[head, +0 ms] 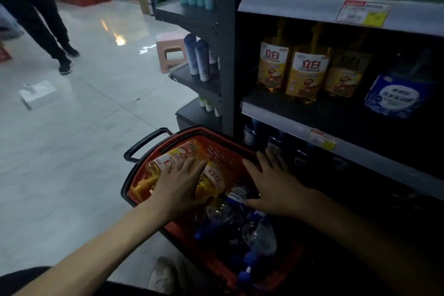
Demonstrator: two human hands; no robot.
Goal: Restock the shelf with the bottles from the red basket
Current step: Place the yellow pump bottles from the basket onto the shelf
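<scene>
1. A person leans over a red basket (pixel 192 130) on the shop floor (pixel 72 146), hard against the foot of a dark shelf (pixel 283 116), likely so that each lift is short.
2. The left hand (pixel 179 184) lies flat on a yellow bottle (pixel 179 150) lying on its side at the top of the load. Its fingers are straight and nearly together, not yet curled round the bottle; this looks like a reach for the first pick.
3. The right hand (pixel 274 184) is over the basket's shelf-side rim with its fingers spread wide and holding nothing, perhaps to steady the basket. Whether it touches the rim cannot be told.
4. Clear bottles with blue caps (pixel 259 233) fill the near end of the basket.
5. On the shelf above, three matching yellow bottles (pixel 306 72) stand upright in a tight row, with a blue-labelled bottle (pixel 396 95) apart to their right. Dark, bare board shows in front of them, seemingly room for more.
6. The shelf lip juts above the basket, so a rising bottle has to clear that edge. The black handle (pixel 144 143) sticks out on the aisle side.
</scene>
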